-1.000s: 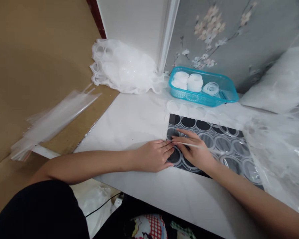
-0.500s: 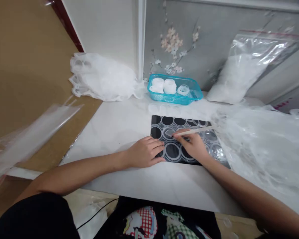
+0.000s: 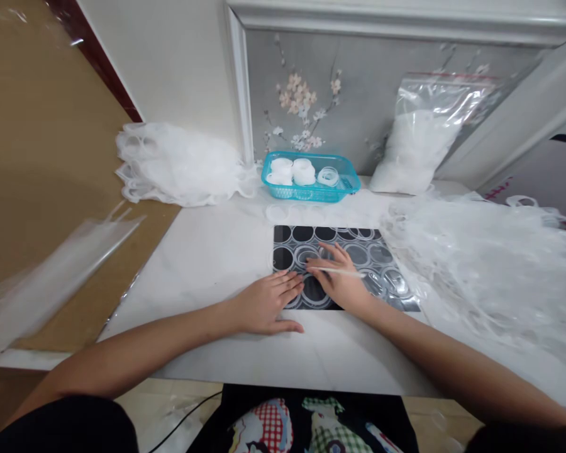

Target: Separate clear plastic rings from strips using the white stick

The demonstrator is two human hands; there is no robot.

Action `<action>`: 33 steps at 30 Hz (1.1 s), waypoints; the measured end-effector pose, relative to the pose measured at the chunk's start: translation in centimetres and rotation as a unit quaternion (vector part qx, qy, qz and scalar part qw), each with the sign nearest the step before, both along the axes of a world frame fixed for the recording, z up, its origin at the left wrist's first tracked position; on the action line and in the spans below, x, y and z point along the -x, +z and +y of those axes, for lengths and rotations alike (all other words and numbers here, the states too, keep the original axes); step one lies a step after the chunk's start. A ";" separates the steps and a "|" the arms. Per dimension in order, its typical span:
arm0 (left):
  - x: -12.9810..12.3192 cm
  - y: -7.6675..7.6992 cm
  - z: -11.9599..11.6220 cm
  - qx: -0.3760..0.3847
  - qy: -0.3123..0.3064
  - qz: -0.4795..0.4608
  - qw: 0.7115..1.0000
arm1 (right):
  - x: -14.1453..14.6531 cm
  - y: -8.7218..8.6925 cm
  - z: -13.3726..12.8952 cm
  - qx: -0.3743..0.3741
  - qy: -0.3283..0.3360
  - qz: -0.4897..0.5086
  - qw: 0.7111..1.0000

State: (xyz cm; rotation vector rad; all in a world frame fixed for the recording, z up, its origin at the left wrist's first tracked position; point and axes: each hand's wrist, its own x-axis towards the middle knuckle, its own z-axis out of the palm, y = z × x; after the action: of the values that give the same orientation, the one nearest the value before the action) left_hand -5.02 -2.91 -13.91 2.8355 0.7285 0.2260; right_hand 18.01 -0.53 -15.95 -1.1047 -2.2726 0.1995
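Note:
A dark sheet [image 3: 283, 259] with rows of pale-edged circles lies on the white table, clear film rings on parts of it. My left hand [image 3: 268, 303] rests flat at the sheet's lower left edge, fingers stretched and thumb apart, holding nothing. Over the middle of the sheet is my right hand [image 3: 342, 280]. A thin, flat white stick [image 3: 344, 272] is held near its left end by that hand; some fingers are spread above it. Under the right fingers, part of the circles is hidden.
Behind the sheet stands a turquoise plastic basket [image 3: 311, 192] holding stacked white rings. A clear zip bag [image 3: 412, 145] leans at the back right. Heaps of clear film scraps lie right [image 3: 490, 258] and left [image 3: 174, 167]. A plastic sleeve [image 3: 80, 264] is at the far left.
My right hand's fingers have spread out, and the stick has swung from slanting up rightward to nearly level. My left hand stays by the sheet's left edge. The camera view has shifted.

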 end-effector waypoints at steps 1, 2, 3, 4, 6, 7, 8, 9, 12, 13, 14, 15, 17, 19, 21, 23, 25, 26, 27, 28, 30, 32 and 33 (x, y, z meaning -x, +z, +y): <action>0.0 0.1 0.0 0.009 0.001 -0.001 1.000 | 0.2 0.1 0.1 -0.033 0.008 -0.044 0.998; 0.1 0.1 0.0 0.015 0.001 0.000 1.000 | 0.4 0.4 0.7 -0.058 0.011 -0.079 0.995; 0.2 0.1 0.0 0.019 0.000 0.003 1.000 | 0.4 0.8 1.5 -0.074 0.001 -0.102 0.992; 0.3 0.2 0.0 0.021 -0.002 0.005 1.000 | 0.2 1.4 2.8 -0.084 -0.030 -0.107 0.990; 0.6 0.2 0.0 0.021 -0.003 0.007 1.000 | -0.9 2.8 5.5 -0.091 -0.145 -0.065 0.983; 0.8 0.3 0.1 0.022 -0.002 0.006 1.000 | -1.8 3.4 6.6 -0.093 -0.224 -0.015 0.970; 0.9 0.4 0.2 0.023 0.001 0.003 1.000 | -2.7 3.8 7.3 -0.087 -0.270 0.032 0.958; 0.9 0.5 0.3 0.024 0.004 0.000 1.000 | -3.6 4.0 7.6 -0.080 -0.265 0.056 0.959; 0.2 1.0 0.8 0.014 0.015 -0.029 0.999 | -5.2 3.1 5.6 -0.015 -0.150 0.081 0.985; -0.4 1.2 1.1 0.002 0.017 -0.038 0.999 | -5.3 2.5 4.4 0.023 -0.113 0.091 0.989; -1.1 1.3 1.3 -0.015 0.015 -0.041 0.999 | -5.3 1.8 3.3 0.063 -0.088 0.109 0.988; -1.9 1.3 1.5 -0.034 0.009 -0.038 0.999 | -5.1 1.2 2.4 0.100 -0.075 0.130 0.984; -3.6 1.1 1.9 -0.070 -0.012 -0.018 0.997 | -4.8 0.2 1.4 0.154 -0.068 0.166 0.972; -5.1 0.7 2.2 -0.091 -0.028 0.007 0.995 | -4.6 -0.3 1.2 0.177 -0.075 0.187 0.963; -6.1 0.1 2.3 -0.101 -0.027 0.025 0.994 | -4.6 -0.4 1.5 0.185 -0.075 0.194 0.960; -6.4 -0.3 2.3 -0.104 -0.022 0.037 0.994 | -4.6 -0.3 1.8 0.184 -0.074 0.195 0.960; -6.4 -0.5 2.2 -0.102 -0.022 0.042 0.994 | -4.7 -0.3 1.9 0.178 -0.078 0.194 0.961; -6.4 -0.5 2.2 -0.098 -0.024 0.043 0.994 | -4.8 -0.3 1.9 0.173 -0.081 0.193 0.962; -6.3 -0.5 2.1 -0.094 -0.025 0.043 0.994 | -4.8 -0.3 1.9 0.167 -0.085 0.190 0.964; -6.2 -0.5 2.1 -0.090 -0.026 0.041 0.995 | -4.8 -0.3 1.9 0.161 -0.088 0.185 0.965; -6.1 -0.5 2.1 -0.083 -0.024 0.033 0.996 | -4.8 -0.2 1.7 0.149 -0.089 0.168 0.970; -6.0 -0.6 2.0 -0.081 -0.020 0.027 0.996 | -4.7 -0.1 1.2 0.125 -0.091 0.128 0.980; -6.0 -0.6 2.0 -0.081 -0.019 0.028 0.996 | -4.5 -0.1 0.8 0.102 -0.095 0.098 0.985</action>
State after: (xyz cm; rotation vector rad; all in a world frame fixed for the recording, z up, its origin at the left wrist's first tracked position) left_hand 0.99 -0.89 -14.50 3.0176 0.6967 0.2109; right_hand 22.49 0.29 -16.03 -1.3374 -1.9927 0.4505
